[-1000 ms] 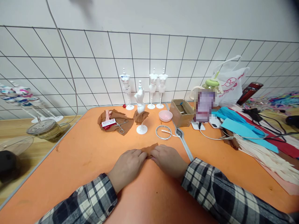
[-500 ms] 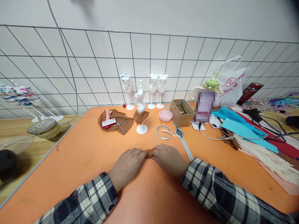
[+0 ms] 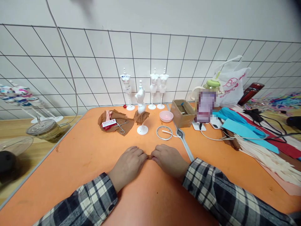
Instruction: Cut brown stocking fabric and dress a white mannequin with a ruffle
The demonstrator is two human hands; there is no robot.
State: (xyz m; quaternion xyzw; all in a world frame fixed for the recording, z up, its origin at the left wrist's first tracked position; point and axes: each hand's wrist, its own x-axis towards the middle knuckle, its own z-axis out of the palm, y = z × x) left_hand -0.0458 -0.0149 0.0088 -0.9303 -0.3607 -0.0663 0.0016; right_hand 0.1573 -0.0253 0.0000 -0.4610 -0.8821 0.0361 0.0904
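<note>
Between my two hands a narrow strip of brown fabric (image 3: 149,157) shows, low over the orange table (image 3: 94,163). My left hand (image 3: 129,164) pinches its left end and my right hand (image 3: 168,160) its right end; the fingertips and most of the fabric are hidden. Beyond them stands a small white mannequin (image 3: 140,97) with brown fabric (image 3: 141,117) bunched around its lower part. To its left lies a brown cloth (image 3: 127,127) bearing scissors-like forceps (image 3: 121,127) and a small red-and-white packet (image 3: 109,124). A wire coil (image 3: 164,133) rests beyond my right hand.
Several more white mannequins (image 3: 154,84) stand along the tiled wall. A pink bowl (image 3: 166,116), a cardboard box (image 3: 182,114) and a phone (image 3: 205,106) are at the back right. Blue fabric (image 3: 249,135) and cream strips (image 3: 268,157) lie far right; a lidded jar (image 3: 44,130) stands left.
The brown fabric between my fingers has become narrower and flatter. Both hands stay in nearly the same place, and the view has shifted very slightly.
</note>
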